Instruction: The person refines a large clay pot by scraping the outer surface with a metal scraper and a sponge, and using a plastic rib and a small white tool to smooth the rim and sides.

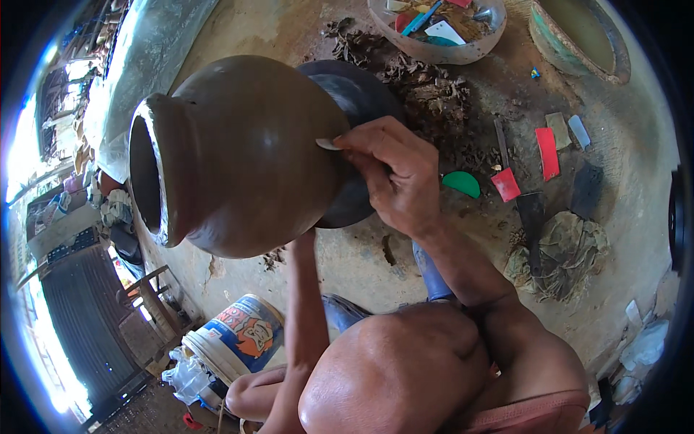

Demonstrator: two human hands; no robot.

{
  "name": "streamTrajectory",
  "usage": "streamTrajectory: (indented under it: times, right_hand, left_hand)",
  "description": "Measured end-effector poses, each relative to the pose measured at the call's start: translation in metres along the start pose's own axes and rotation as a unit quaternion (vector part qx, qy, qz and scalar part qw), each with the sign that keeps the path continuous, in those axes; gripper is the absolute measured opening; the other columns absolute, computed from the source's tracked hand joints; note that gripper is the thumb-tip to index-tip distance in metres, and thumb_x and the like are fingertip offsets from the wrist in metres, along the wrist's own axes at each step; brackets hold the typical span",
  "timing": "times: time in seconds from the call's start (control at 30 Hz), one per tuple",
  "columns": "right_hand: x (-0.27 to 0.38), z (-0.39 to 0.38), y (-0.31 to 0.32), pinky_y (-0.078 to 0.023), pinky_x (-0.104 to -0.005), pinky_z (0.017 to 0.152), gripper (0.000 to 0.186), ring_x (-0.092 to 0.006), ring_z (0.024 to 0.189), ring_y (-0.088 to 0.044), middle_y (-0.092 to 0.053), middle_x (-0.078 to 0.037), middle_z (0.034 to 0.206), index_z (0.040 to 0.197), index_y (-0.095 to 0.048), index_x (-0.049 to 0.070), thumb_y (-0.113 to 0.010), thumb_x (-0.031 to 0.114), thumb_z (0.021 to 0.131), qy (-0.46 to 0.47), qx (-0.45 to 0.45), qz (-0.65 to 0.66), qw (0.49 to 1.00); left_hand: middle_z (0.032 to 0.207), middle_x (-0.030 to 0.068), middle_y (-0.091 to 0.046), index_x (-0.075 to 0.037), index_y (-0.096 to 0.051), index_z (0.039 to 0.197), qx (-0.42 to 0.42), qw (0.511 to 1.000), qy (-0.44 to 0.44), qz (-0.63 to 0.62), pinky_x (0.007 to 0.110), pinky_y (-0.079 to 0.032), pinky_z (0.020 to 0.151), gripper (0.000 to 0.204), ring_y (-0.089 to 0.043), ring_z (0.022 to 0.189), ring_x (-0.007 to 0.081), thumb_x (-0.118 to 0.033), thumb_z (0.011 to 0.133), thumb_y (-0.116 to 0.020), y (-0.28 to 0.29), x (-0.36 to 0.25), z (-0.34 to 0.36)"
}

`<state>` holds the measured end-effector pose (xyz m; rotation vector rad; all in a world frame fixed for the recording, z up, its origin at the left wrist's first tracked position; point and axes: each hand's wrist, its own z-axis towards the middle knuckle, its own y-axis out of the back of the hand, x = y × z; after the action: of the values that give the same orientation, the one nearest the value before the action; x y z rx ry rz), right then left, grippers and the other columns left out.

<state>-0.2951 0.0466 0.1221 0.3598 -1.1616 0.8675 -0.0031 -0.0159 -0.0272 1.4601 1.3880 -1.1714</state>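
Note:
A round brown clay pot [253, 148] lies tilted on its side, its wide mouth toward the left. Behind its base shows a dark round support [354, 94]; whether the two touch is hard to see. My right hand [397, 173] pinches a small, pale, thin chip-like piece [327, 145] between thumb and fingertips, its edge at the pot's wall near the base. From below, my left forearm [305, 289] reaches up to the pot's underside; the left hand is hidden by the pot.
On the floor at right lie red pieces [547, 153], a green half-disc [461, 184], a dark flat-bladed tool [533, 224] and a crumpled cloth [571, 253]. Clay scraps [426, 83] lie beyond the pot. A clear bowl [441, 52], a basin [571, 61] and a bucket [242, 336] stand around.

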Motion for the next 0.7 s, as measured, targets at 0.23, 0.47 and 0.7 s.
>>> streamTrajectory:
  times: [0.23,0.47,0.7]
  right_hand:
    - [-0.006,-0.01,0.021,-0.057,-0.0299,0.071,0.029,-0.0202,0.082,-0.073,-0.071,-0.012,0.096,0.102,-0.077,0.002,-0.071,-0.017,0.081,-0.001,-0.02,-0.03,0.999]
    - [-0.007,-0.026,0.005,-0.056,-0.0337,0.063,0.029,-0.0236,0.075,-0.071,-0.069,-0.01,0.092,0.101,-0.077,0.005,-0.074,-0.012,0.078,0.007,-0.029,-0.012,0.999]
    - [-0.004,-0.041,0.003,-0.057,-0.0305,0.064,0.03,-0.0206,0.078,-0.072,-0.07,-0.011,0.095,0.102,-0.077,0.003,-0.073,-0.015,0.079,0.016,-0.013,-0.022,1.0]
  left_hand:
    - [0.15,0.0091,-0.049,-0.021,-0.039,0.155,0.056,0.91,0.402,-0.089,0.046,-0.052,0.107,0.066,-0.055,0.132,0.0295,-0.06,0.104,-0.051,-0.097,-0.006,-0.108]
    - [0.148,0.0078,-0.051,-0.017,-0.047,0.147,-0.133,0.947,0.272,-0.108,0.05,-0.049,0.11,0.067,-0.053,0.134,0.028,-0.057,0.097,-0.063,-0.05,-0.04,-0.017]
    - [0.143,0.0085,-0.057,-0.015,-0.049,0.146,-0.031,0.991,0.13,-0.03,0.049,-0.052,0.107,0.062,-0.057,0.13,0.0273,-0.054,0.1,-0.06,-0.031,-0.04,0.03]
